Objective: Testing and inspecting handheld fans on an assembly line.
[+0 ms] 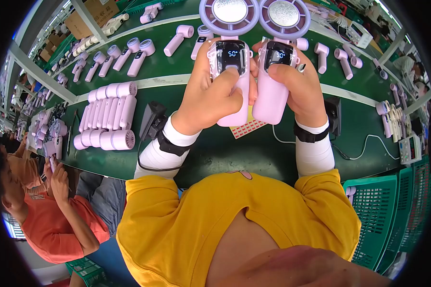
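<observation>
The person holds two pink handheld fans upright and side by side above the green workbench (pixel 273 158). The left hand (pixel 210 98) is wrapped tight around the left fan (pixel 230 62), thumb pressed just below its lit display. The right hand (pixel 292 83) grips the right fan (pixel 278 62) the same way. The two hands touch, knuckles nearly together. Each fan's long axis runs away from the person's body, round heads pointing to the bench's far edge, handle ends toward the chest. Left of the hands, a row of pink fan bodies (pixel 107 122) lies on the bench.
</observation>
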Tool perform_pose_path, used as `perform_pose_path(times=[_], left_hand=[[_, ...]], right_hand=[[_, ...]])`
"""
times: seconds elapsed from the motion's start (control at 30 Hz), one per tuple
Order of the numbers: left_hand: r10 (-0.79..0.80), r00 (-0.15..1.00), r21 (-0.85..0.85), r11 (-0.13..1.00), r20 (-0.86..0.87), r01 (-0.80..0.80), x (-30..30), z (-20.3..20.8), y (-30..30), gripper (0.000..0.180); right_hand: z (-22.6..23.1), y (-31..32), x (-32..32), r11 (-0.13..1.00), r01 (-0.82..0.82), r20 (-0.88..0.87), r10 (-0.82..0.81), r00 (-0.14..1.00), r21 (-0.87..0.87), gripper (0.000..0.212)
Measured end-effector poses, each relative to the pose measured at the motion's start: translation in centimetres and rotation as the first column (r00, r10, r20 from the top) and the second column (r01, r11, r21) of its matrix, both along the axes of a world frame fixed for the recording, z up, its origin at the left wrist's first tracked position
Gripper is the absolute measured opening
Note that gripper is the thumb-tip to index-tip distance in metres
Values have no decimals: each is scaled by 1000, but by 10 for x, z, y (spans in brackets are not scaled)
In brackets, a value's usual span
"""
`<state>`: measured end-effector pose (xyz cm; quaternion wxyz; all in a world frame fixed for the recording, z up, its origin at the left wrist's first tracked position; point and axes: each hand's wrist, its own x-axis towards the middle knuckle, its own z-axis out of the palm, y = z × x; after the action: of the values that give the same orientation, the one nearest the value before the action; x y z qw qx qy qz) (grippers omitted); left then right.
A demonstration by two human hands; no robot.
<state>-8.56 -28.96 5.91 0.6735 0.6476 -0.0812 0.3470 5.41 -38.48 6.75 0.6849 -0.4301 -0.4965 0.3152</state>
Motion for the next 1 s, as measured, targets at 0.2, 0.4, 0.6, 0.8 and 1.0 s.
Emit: perform_pose_path(times=[0.2, 0.4, 0.6, 0.8, 1.0], left_hand=[[23, 1000, 0, 1000, -9, -23, 0, -4, 4, 56], [-4, 1000, -71, 997, 1, 4, 1, -3, 4, 57], [68, 997, 56, 996, -23, -67, 2, -5, 3, 57], [100, 994, 72, 993, -52, -96, 2, -5, 6, 56], [-36, 999, -75, 997, 8, 37, 4, -5, 7, 54]], right_hand=[[-1, 1, 2, 1000, 1, 52, -1, 999, -5, 40], [-1, 2, 0, 1000, 0, 51, 0, 999, 1, 40], [0, 1, -1, 1000, 6, 41, -6, 999, 5, 40], [-4, 5, 2, 1000, 14, 46, -14, 999, -1, 41], [-4, 8, 5, 999, -48, 34, 48, 998, 9, 39]])
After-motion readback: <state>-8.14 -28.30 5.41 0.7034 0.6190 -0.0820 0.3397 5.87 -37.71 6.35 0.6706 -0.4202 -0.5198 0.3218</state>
